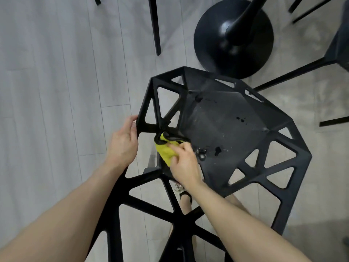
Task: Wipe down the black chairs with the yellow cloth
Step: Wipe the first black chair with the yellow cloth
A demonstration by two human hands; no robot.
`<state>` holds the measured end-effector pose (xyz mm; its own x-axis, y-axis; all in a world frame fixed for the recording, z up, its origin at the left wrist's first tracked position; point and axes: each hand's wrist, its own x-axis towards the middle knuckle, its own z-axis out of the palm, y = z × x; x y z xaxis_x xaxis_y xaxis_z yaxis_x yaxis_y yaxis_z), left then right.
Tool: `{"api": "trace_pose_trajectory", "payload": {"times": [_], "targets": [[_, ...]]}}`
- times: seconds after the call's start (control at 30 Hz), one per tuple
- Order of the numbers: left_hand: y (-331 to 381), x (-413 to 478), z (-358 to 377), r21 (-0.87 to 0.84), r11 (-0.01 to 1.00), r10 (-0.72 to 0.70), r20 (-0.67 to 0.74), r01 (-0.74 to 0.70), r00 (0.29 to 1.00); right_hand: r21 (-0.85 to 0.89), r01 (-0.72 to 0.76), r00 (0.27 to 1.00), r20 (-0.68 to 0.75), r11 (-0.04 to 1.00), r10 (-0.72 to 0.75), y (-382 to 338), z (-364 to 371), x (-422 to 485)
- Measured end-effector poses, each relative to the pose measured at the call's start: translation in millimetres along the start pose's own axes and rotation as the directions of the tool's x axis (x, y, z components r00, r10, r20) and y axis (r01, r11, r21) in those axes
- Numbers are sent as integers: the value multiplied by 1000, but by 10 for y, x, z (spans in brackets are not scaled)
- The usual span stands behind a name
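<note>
The yellow cloth is held bunched in the right hand and pressed against the left corner of the black chair, whose frame is gripped by the left hand. The droplets nearby could be left behind if only that corner is rubbed.

Soft, even light; the pale floor left of the left hand is bright, shadows faint. A dull sheen lies on the black chair past the right hand. Wide-angle distortion stretches the lower edge; corners blur slightly.
</note>
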<state>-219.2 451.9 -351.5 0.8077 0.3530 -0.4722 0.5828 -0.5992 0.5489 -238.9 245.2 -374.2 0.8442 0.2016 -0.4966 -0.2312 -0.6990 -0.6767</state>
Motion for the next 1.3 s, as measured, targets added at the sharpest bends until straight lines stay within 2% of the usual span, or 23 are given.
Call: {"api": "trace_pose_trajectory", "payload": {"times": [0.07,0.1,0.13,0.17,0.23,0.3,0.37,0.43,0.5,0.53,0.57,0.67,0.73,0.8,0.87,0.9,0.97,1.07,1.13,1.2,1.23,1.27,1.3], "targets": [[-14,10,10,16,1000,8,-3,-8,1000,137,4,958,-283,991,35,-144,-211,537],[-29,21,15,28,1000,11,-8,-11,1000,130,31,915,-402,991,24,-290,-306,912],[-41,32,19,34,999,12,-11,-12,1000,105,76,893,-449,992,-21,-460,-384,1254],[-49,36,24,31,999,12,-11,-11,1000,69,134,903,-420,989,-93,-611,-394,1483],[-43,32,23,13,1000,13,-13,-13,1000,23,189,955,-237,982,-178,-710,-186,1483],[-13,18,1,-6,1000,13,-11,-13,1000,19,210,976,-64,978,-208,-556,16,957],[-5,-14,-3,-23,1000,12,0,-12,1000,-42,247,969,22,968,-247,-317,26,560],[29,-12,-9,-15,1000,4,8,-4,1000,-31,217,976,-29,976,-218,-363,-103,778],[31,14,-22,-15,1000,10,7,-10,1000,7,150,963,-229,989,-144,-609,-229,1214],[30,15,-30,-11,1000,12,-3,-12,1000,40,144,950,-286,989,-127,-721,-267,1364],[27,16,-23,-1,1000,13,-6,-13,1000,51,154,952,-275,987,-134,-775,-255,1413],[12,14,2,-18,1000,3,-1,-3,1000,-95,207,977,-24,974,-210,-544,-85,937],[35,-2,-29,-22,1000,-4,13,5,1000,-129,276,959,98,953,-264,-366,-91,676],[9,14,-19,-35,999,1,7,0,1000,-134,229,973,53,964,-224,-397,-178,916],[25,10,-12,-33,999,11,12,-10,1000,-62,136,982,-120,989,-143,-484,-217,1212],[19,6,-16,-28,1000,10,9,-10,1000,-25,135,976,-169,991,-137,-507,-180,1243],[-18,18,-10,-37,999,15,-1,-15,1000,-30,143,984,-105,989,-146,-323,60,899],[4,2,-13,-34,999,17,13,-17,1000,-78,102,984,153,992,-89,146,247,-57],[-10,9,0,-35,999,20,19,-20,1000,-74,81,979,194,994,-66,308,180,-242],[-17,13,-5,-28,999,29,7,-29,1000,75,18,999,-30,997,-16,199,80,53],[-29,10,0,-18,999,37,1,-37,999,121,12,982,-190,993,11,86,62,294],[-46,15,11,-2,999,43,-3,-43,999,128,38,956,-292,991,1,-53,70,523],[-55,27,21,13,999,43,-5,-43,999,95,87,950,-308,992,-54,-183,103,679]]}}
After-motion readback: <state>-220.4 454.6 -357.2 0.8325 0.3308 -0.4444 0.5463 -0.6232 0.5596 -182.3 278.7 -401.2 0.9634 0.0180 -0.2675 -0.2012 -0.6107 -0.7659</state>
